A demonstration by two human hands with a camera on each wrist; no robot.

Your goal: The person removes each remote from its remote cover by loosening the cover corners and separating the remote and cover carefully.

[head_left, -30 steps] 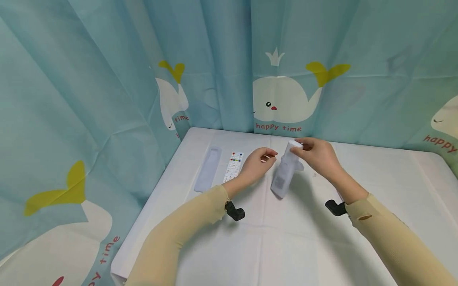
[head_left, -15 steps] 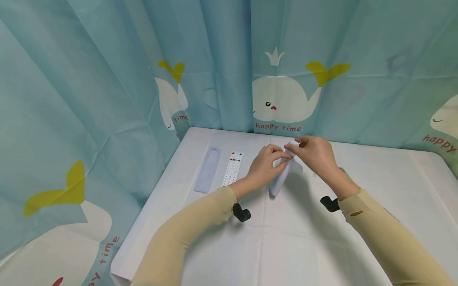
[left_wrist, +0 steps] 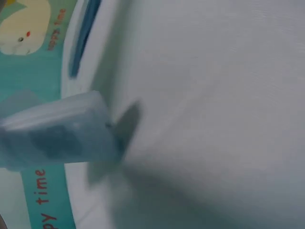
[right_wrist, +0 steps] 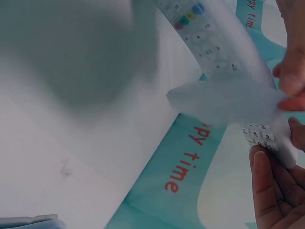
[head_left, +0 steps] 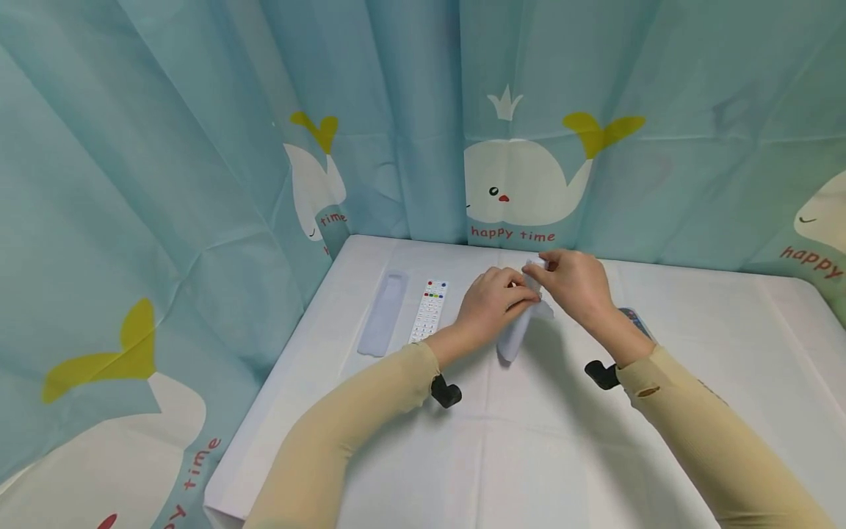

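Note:
Above the table, a white remote control [right_wrist: 261, 136] is tilted, with its button face partly inside a translucent soft cover [right_wrist: 221, 101]. My right hand [head_left: 576, 286] pinches the remote's bare upper end between thumb and fingers. At the cover's open edge, my left hand [head_left: 492, 297] pinches the loose flap, its fingertips [right_wrist: 291, 81] visible in the right wrist view. Coloured buttons show through the cover there. In the left wrist view the covered lower end [left_wrist: 62, 138] hangs near the tabletop. The left hand hides part of the cover in the head view.
Left of the hands lie another white remote [head_left: 429, 312] and a separate translucent cover [head_left: 385, 312]. A dark remote-like object [head_left: 636, 321] is partly hidden behind the right forearm. A whale-print curtain [head_left: 396, 147] borders the white table [head_left: 548, 455] at the back and left.
My left hand has moved right onto the cover's edge and pinches it. The right hand has shifted slightly left, with the covered remote turning edge-on. More of the dark object shows by the right forearm.

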